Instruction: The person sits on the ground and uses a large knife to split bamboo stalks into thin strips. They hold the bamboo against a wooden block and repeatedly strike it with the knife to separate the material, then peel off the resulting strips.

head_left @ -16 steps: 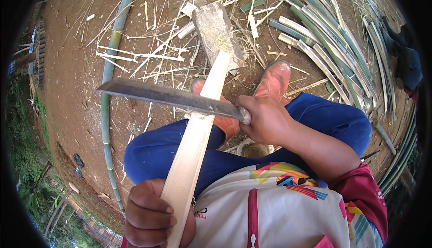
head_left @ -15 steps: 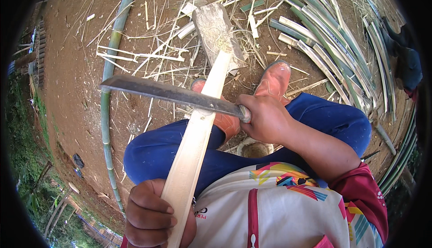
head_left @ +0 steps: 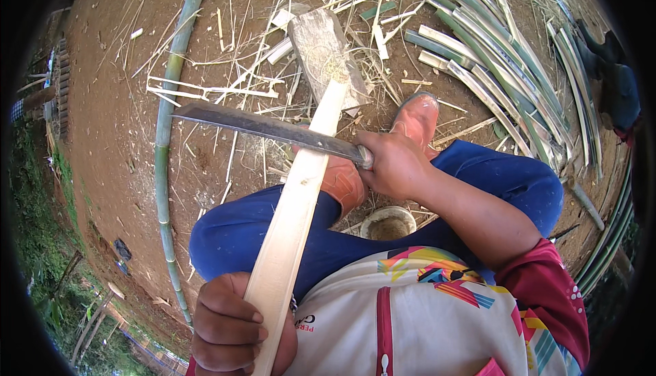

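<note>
My left hand [head_left: 229,325] is closed around the near end of a pale split bamboo strip [head_left: 290,215], which slants up and away from me. The strip's far end rests on a worn wooden block [head_left: 324,51] on the ground. In my right hand [head_left: 393,164] is the handle of a machete [head_left: 260,125]. Its long dark blade points left and lies across the strip, touching or just over its upper half. Fine shavings sit on the block around the strip's tip.
A long green bamboo pole [head_left: 162,164] lies on the dirt at left. Split bamboo pieces [head_left: 502,68] are heaped at far right, with thin slivers scattered around the block. My orange boots [head_left: 415,120] flank the strip; a round pale container [head_left: 387,224] sits between my legs.
My right hand and the machete have moved slightly away from me along the strip, and a little left. The left hand keeps its hold in the same place.
</note>
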Demonstrator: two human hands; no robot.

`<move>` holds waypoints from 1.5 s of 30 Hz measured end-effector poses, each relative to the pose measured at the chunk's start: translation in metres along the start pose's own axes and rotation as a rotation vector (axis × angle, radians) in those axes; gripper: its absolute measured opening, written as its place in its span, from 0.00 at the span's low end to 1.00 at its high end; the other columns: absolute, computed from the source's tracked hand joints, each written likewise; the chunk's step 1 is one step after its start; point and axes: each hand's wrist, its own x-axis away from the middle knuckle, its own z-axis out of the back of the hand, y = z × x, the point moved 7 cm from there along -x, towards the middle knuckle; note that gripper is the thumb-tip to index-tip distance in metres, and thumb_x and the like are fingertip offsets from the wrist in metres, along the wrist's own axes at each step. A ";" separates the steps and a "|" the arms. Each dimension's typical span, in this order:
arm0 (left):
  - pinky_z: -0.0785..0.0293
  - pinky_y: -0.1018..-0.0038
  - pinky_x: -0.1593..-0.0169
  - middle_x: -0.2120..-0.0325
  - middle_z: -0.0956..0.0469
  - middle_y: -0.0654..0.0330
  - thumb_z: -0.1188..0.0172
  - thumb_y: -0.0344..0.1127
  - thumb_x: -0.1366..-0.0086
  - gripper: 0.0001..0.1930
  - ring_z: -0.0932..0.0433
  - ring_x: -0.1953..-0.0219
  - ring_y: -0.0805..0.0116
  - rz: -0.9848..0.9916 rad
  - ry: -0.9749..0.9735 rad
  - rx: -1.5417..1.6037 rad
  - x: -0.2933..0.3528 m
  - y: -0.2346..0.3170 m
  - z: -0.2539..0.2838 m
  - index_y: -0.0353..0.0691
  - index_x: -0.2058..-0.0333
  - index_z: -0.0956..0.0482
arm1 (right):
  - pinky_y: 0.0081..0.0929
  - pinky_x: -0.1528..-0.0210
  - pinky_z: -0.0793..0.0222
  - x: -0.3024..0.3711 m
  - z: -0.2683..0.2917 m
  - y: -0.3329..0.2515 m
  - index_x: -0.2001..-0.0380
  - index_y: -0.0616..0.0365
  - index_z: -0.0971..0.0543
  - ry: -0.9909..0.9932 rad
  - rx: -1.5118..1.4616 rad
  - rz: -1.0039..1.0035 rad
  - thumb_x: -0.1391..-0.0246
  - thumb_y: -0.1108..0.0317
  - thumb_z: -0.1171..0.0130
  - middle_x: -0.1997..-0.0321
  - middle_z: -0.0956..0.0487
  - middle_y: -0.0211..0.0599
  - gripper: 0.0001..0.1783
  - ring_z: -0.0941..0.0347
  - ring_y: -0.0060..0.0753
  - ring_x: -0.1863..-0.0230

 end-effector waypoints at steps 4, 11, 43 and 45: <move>0.43 0.77 0.74 0.80 0.41 0.71 0.53 0.44 0.25 0.15 0.40 0.79 0.76 0.021 -0.002 -0.015 0.002 0.005 0.001 0.49 0.73 0.37 | 0.54 0.58 0.26 -0.007 -0.002 0.004 0.57 0.56 0.22 0.003 0.005 0.004 0.53 0.69 0.41 0.68 0.18 0.55 0.16 0.20 0.61 0.62; 0.44 0.77 0.75 0.81 0.41 0.71 0.54 0.43 0.25 0.15 0.39 0.79 0.77 0.029 0.003 -0.007 0.002 0.003 0.000 0.50 0.74 0.37 | 0.55 0.57 0.26 -0.010 -0.003 0.012 0.56 0.55 0.22 0.007 0.015 -0.025 0.52 0.68 0.41 0.68 0.18 0.54 0.17 0.20 0.61 0.61; 0.45 0.79 0.76 0.83 0.43 0.72 0.54 0.38 0.27 0.14 0.40 0.81 0.79 0.056 0.042 -0.044 0.000 0.003 -0.005 0.51 0.76 0.37 | 0.47 0.49 0.25 -0.080 -0.026 0.095 0.51 0.57 0.22 -0.024 0.098 -0.159 0.51 0.66 0.41 0.60 0.17 0.54 0.21 0.20 0.56 0.53; 0.44 0.79 0.76 0.83 0.42 0.72 0.54 0.38 0.27 0.14 0.40 0.81 0.79 0.064 0.045 -0.052 0.000 0.002 -0.006 0.51 0.76 0.37 | 0.47 0.48 0.25 -0.083 -0.027 0.102 0.50 0.57 0.22 -0.014 0.111 -0.172 0.51 0.66 0.41 0.59 0.17 0.55 0.22 0.20 0.56 0.53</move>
